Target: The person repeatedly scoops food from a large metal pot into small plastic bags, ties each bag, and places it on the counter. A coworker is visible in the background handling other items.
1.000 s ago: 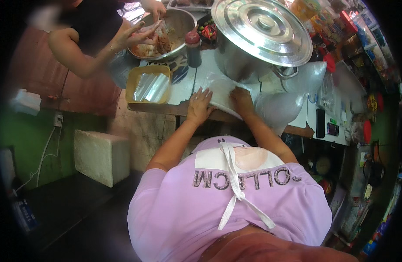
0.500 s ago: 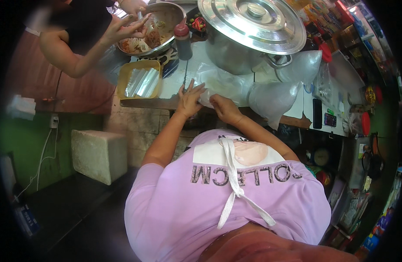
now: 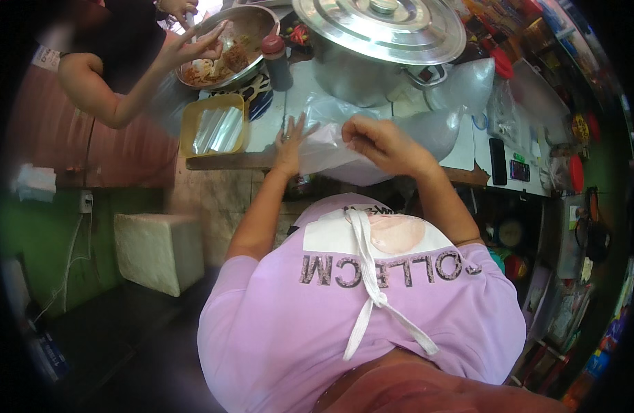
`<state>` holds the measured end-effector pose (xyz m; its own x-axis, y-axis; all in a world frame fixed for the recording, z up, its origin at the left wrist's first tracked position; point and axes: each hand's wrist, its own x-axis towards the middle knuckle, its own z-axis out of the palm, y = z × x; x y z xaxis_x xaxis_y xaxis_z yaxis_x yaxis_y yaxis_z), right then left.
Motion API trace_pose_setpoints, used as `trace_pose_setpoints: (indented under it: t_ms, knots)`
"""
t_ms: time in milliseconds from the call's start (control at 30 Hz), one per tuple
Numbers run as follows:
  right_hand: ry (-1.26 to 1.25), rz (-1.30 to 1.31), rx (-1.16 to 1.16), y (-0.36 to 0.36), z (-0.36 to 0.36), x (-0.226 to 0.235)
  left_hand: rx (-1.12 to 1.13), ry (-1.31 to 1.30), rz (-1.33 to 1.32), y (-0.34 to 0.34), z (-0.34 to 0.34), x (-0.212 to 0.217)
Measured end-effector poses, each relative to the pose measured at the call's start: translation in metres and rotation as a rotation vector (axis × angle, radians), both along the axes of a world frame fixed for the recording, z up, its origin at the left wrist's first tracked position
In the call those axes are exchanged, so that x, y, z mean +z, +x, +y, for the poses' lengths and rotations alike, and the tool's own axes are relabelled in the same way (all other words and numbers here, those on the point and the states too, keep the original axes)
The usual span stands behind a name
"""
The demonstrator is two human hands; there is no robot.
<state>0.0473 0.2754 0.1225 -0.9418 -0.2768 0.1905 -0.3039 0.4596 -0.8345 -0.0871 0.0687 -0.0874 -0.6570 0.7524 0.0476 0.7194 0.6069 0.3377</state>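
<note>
A clear plastic bag [image 3: 321, 149] stretches between my hands at the front edge of the white table [image 3: 299, 86]. My left hand [image 3: 288, 148] lies with its fingers spread against the bag's left side. Raised over the bag's right part, my right hand [image 3: 379, 143] has its fingers curled together, pinching the plastic. More clear plastic [image 3: 437, 131] bulges to the right, partly behind my right forearm; what it holds, I cannot make out. To the left is a yellow tray [image 3: 244, 131] holding flat clear plastic packs.
Beyond the bag stands a big lidded metal pot [image 3: 351, 76], with a red-capped bottle [image 3: 278, 67] beside it. At the far left a co-worker's hand [image 3: 196, 47] is over a metal bowl [image 3: 265, 24] of food. A black phone [image 3: 498, 162] lies right. A whitish box [image 3: 148, 251] stands lower left.
My right hand has risen and moved right, drawing the plastic out wider. My left hand has shifted slightly left, fingers more spread. The whole view has shifted a little.
</note>
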Motion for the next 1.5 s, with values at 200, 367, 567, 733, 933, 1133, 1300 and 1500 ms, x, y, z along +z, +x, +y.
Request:
trace_pose_setpoints:
  t_ms: [200, 367, 567, 733, 933, 1133, 1300, 1500]
  knots:
    - [0.307, -0.086, 0.280, -0.034, -0.008, 0.023, -0.260, 0.877, -1.362, -0.023, -0.013, 0.101]
    - [0.319, 0.025, 0.158, -0.063, -0.027, 0.018, -0.302, 0.712, -1.339, 0.009, -0.004, 0.153]
    - [-0.414, -0.132, -0.257, -0.036, 0.006, -0.028, 0.213, 1.015, -1.448, 0.025, -0.038, 0.127]
    - [-0.405, -0.369, -0.163, -0.025, -0.015, -0.072, 0.257, 1.160, -1.447, 0.033, -0.045, 0.119]
    - [-0.499, -0.346, -0.240, -0.034, -0.019, -0.068, 0.257, 1.123, -1.255, 0.036, -0.037, 0.140]
    - [-0.396, -0.097, -0.293, -0.015, -0.033, -0.056, 0.287, 1.221, -1.314, 0.048, -0.032, 0.137]
    - [-0.560, -0.034, -0.352, -0.012, -0.025, -0.047, 0.160, 1.171, -1.147, 0.057, -0.021, 0.140]
    - [-0.976, -0.100, -0.496, -0.007, 0.003, -0.026, 0.056, 0.740, -0.943, 0.047, -0.051, 0.122]
